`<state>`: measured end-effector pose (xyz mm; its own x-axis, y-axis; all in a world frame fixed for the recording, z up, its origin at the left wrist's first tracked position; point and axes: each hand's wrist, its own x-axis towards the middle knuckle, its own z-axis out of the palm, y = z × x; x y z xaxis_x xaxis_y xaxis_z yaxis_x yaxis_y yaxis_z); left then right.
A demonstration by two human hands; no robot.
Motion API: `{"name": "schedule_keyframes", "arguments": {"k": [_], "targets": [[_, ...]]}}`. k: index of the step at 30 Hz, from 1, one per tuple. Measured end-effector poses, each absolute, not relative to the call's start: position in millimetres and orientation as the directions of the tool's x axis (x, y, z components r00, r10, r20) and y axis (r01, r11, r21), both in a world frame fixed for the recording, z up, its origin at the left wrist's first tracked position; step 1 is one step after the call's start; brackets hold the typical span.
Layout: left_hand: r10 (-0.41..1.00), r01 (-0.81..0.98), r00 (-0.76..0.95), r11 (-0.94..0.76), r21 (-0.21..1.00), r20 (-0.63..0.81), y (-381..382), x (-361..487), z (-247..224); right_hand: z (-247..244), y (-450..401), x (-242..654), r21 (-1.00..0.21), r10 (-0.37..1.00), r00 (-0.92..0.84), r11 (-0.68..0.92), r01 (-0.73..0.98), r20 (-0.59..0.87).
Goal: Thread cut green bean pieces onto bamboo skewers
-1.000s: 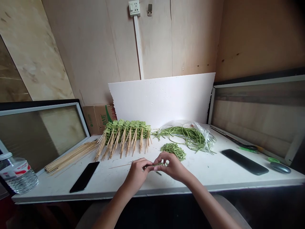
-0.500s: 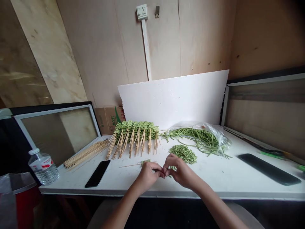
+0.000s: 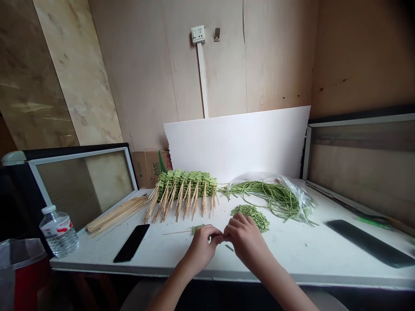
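My left hand (image 3: 205, 242) and my right hand (image 3: 242, 235) meet fingertip to fingertip above the white table, both closed. What they pinch between them is hidden by the fingers. Just behind my left hand lies a skewer (image 3: 177, 233) with short green bean pieces (image 3: 197, 228) on its right end. A single cut piece (image 3: 229, 247) rests on the table below my fingertips. Behind my right hand is a pile of cut bean pieces (image 3: 256, 216), partly covered by that hand.
Stacked bean skewers (image 3: 184, 185) stand at the back, bare skewers (image 3: 116, 214) to their left. Long beans (image 3: 269, 192) lie in a plastic bag at back right. A phone (image 3: 132, 243), a bottle (image 3: 59, 233) and a dark flat object (image 3: 369, 242) are near the sides.
The whole view has shifted, with the table lower in the picture. My right hand has turned more palm down, its fingers closer together. The single piece on the table now shows.
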<state>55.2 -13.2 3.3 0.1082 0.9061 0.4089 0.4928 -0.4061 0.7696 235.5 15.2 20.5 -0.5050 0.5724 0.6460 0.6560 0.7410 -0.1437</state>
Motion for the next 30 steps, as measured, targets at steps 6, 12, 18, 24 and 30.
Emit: {"name": "schedule_keyframes", "arguments": {"k": [6, 12, 18, 24, 30], "targets": [[0.914, 0.454, 0.118, -0.397, 0.798, 0.388, -14, 57, 1, 15, 10, 225, -0.151, 0.577, -0.466, 0.722, 0.675, 0.671], [0.913, 0.281, 0.133, -0.408, 0.869, 0.386, -7, 50, -1, 16, 6, 220, -0.389, 0.622, -0.371, 0.750, 0.535, 0.690], [0.922, 0.126, 0.123, -0.380, 0.916, 0.366, -2, 49, -3, 16, 5, 217, -0.712, 0.782, -0.297, 0.622, 0.326, 0.547], [0.961, 0.103, 0.100, -0.268, 0.958, 0.258, -2, 47, 0, 13, 35, 243, -0.626, 0.768, -0.218, 0.624, 0.467, 0.603], [0.969, 0.185, 0.126, -0.233, 0.955, 0.212, -1, 41, -2, -17, 76, 287, -0.484, 0.925, -0.139, 0.308, 0.819, 0.353]]}}
